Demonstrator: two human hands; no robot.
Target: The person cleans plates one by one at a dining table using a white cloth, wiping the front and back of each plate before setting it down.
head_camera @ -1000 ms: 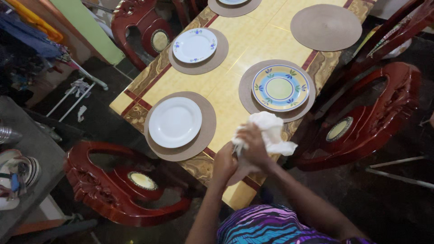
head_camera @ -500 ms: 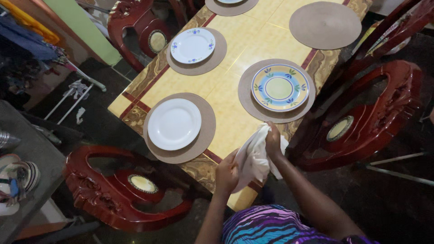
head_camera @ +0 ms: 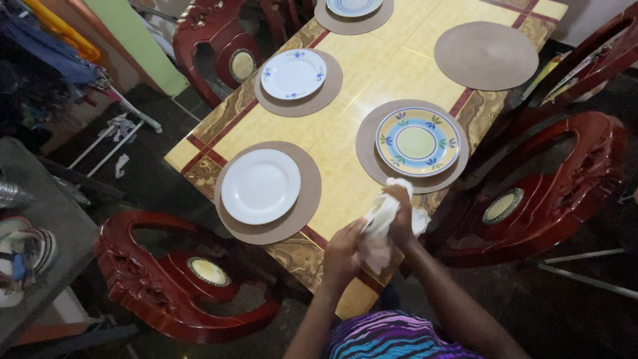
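Head view: white cloth (head_camera: 380, 223) bunched between both hands' grip.

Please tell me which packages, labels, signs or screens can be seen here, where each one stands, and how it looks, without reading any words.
Printed package or bag: far right, behind the dark red chair, mostly hidden; flat, with red, yellow, green and white print.
No label, sign or screen shows in this view.

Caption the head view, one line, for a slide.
Both hands bunch a white cloth over a yellow table set with plates.
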